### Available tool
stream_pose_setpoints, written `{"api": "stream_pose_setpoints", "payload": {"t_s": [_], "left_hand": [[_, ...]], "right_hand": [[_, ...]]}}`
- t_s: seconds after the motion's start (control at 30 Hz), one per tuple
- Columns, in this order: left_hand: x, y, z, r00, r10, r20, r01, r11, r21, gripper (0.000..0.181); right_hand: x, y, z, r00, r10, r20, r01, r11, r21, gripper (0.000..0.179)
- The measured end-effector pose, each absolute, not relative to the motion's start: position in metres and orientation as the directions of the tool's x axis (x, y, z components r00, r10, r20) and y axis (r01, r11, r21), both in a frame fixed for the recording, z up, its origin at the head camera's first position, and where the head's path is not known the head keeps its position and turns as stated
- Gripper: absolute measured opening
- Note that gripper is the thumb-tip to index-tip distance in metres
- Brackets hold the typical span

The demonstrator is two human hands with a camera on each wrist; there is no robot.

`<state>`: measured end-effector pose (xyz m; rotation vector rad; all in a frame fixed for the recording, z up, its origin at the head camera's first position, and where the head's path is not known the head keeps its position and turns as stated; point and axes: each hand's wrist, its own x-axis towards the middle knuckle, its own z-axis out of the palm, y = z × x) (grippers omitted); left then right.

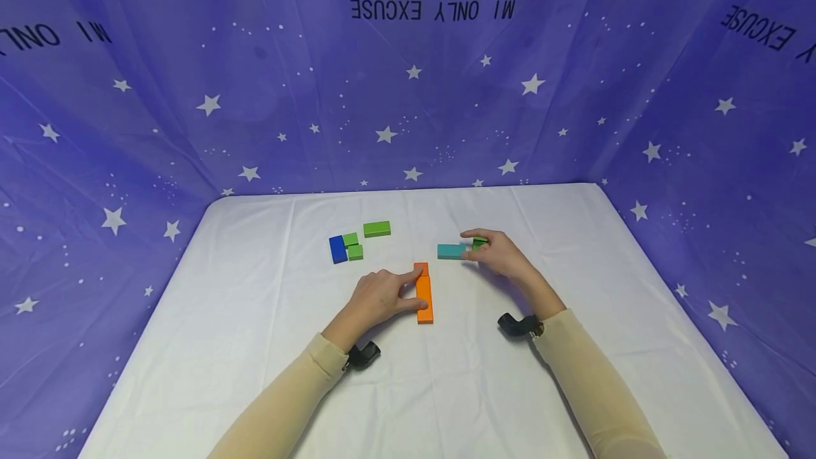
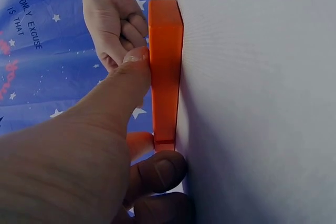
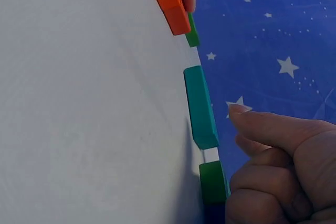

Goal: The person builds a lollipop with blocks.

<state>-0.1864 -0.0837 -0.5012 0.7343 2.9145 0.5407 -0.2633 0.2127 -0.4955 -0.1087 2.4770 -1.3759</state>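
My left hand (image 1: pixel 380 296) is at two orange blocks laid end to end on the table. Its thumb is against the long orange block (image 2: pixel 164 72), while the index finger reaches the small orange block (image 1: pixel 421 268) at the far end. To the right, my right hand (image 1: pixel 500 253) hovers over a teal block (image 3: pixel 198 106) and a green block (image 3: pixel 212 182). Its thumb and index finger are apart, with nothing pinched between them; the other fingers are bent in the right wrist view. In the head view this hand partly hides the green block.
At the back left, a blue block (image 1: pixel 338 249) lies beside two small green blocks, one of them the nearer green block (image 1: pixel 355 253). A longer green block (image 1: pixel 377 229) lies behind them. Purple star-patterned curtains (image 1: pixel 408 105) surround the white table (image 1: pixel 287 374).
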Motion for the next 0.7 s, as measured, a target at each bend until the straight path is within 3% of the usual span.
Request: {"api": "stream_pose_setpoints", "payload": {"t_s": [0.7], "left_hand": [[-0.1819,-0.0808,-0.4999,-0.887,0.461,-0.015,0.427,0.833,0.351,0.075]], "right_hand": [[-0.2619,0.2072,-0.5055,-0.963,-0.17,-0.207,0.051,0.642,-0.765,0.053]]}}
